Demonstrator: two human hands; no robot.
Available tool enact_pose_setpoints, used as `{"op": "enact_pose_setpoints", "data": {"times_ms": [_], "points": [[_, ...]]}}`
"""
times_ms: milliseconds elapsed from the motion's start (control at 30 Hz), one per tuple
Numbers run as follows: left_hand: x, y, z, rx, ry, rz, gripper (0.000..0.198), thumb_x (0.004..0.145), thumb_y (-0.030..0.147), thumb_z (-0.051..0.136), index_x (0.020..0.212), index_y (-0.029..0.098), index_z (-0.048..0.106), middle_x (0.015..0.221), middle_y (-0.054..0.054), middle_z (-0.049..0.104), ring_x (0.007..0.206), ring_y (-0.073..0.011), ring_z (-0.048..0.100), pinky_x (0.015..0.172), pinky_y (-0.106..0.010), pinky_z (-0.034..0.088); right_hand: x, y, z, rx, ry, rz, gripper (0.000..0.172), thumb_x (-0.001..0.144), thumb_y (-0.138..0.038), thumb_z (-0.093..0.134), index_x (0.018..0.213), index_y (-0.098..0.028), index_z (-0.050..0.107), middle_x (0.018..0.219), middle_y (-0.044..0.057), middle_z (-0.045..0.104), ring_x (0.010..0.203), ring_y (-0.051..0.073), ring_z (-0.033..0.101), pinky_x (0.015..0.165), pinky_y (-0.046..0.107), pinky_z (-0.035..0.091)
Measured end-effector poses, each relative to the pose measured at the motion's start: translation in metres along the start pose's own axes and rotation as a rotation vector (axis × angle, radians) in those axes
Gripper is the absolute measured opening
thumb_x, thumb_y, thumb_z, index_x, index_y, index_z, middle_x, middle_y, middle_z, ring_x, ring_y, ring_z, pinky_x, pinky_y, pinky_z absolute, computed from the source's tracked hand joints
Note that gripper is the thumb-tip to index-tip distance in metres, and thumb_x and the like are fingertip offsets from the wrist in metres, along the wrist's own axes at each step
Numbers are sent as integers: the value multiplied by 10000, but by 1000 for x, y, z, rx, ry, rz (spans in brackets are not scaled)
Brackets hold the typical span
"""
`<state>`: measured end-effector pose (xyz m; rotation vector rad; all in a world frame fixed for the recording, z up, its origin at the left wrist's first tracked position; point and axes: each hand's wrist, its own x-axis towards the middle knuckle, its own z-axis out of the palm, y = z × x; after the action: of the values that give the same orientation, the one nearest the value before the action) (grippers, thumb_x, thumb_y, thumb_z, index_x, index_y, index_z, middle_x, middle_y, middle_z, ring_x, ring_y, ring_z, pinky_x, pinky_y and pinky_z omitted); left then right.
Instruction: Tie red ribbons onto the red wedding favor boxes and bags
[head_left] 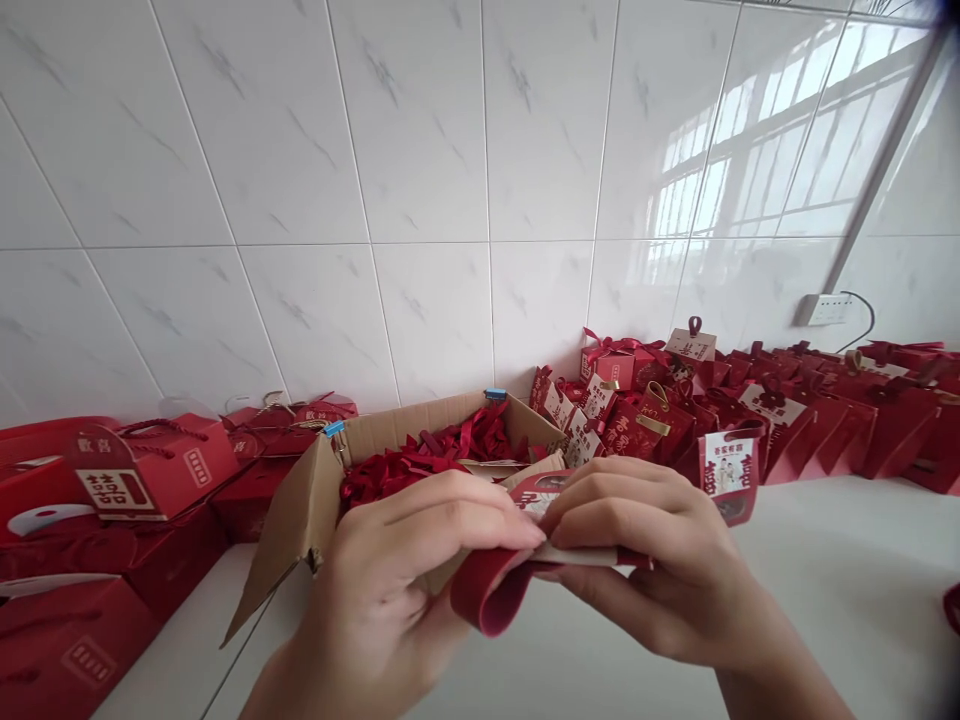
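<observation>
Held up in front of me is a small red and white printed gift box [536, 492], mostly covered by my fingers. A wide dark-red strap [491, 605] curls down from it in a loop toward me. My left hand [409, 560] is closed, its fingertips pinching the strap where it meets the box. Around the box's right side, my right hand [656, 560] is closed with the thumb underneath, and its fingertips nearly meet those of my left. Just behind both hands stands an open cardboard box [289, 545] filled with dark-red ribbons [442, 440].
Red gift boxes with rope handles [180, 465] are stacked at the left. Many red gift bags [847, 430] stand in rows at the right, and one printed bag [727, 475] sits near my right hand. A tiled wall [420, 150] with a socket [825, 309] borders the white table [840, 590].
</observation>
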<state>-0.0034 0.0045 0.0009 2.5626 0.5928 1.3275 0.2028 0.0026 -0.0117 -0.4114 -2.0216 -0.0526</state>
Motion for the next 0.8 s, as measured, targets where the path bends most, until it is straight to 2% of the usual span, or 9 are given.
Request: {"op": "enact_pose_setpoints", "data": {"times_ms": [133,300,467,600,700,800], "points": [[-1,0,1,-25,3,-10,343,778,35,610,986,306,638,892,43,722,863,-126,683,807,-210,561,-1,1,0,-4,-3,13,99,839,-137,637,879,-197,568,773,16,690,668,123,615,619,268,495],[-3,-1,2,-21,-24,21,391,788,36,581,1049,322,632,996,39,709,944,-128,662,826,-196,555,-2,1,-4,-59,33,18,86,835,-130,629,853,-202,583,829,48,690,715,144,638,617,274,511],[-3,1,4,-6,-50,-84,452,757,82,628,1115,349,559,1069,43,668,1005,-142,634,892,-222,535,0,2,-5,-72,82,-60,174,791,-50,640,852,-208,603,902,43,726,797,156,670,722,293,546],[1,2,5,21,17,-95,405,726,133,722,1050,316,562,986,34,648,963,-138,620,864,-218,537,0,3,-3,-126,137,-65,176,770,-36,638,804,-205,602,830,41,727,754,168,663,687,308,539],[3,1,6,17,74,-77,360,741,110,712,1020,290,573,935,24,642,912,-135,612,810,-228,546,0,4,-1,-150,132,-51,166,762,-34,637,791,-193,597,796,37,719,716,164,646,666,316,526],[5,0,8,74,104,-45,349,754,111,701,1046,258,580,957,6,643,928,-142,598,828,-244,530,1,5,0,-142,134,-77,156,758,-26,633,783,-176,598,793,38,717,710,156,638,655,310,523]]}}
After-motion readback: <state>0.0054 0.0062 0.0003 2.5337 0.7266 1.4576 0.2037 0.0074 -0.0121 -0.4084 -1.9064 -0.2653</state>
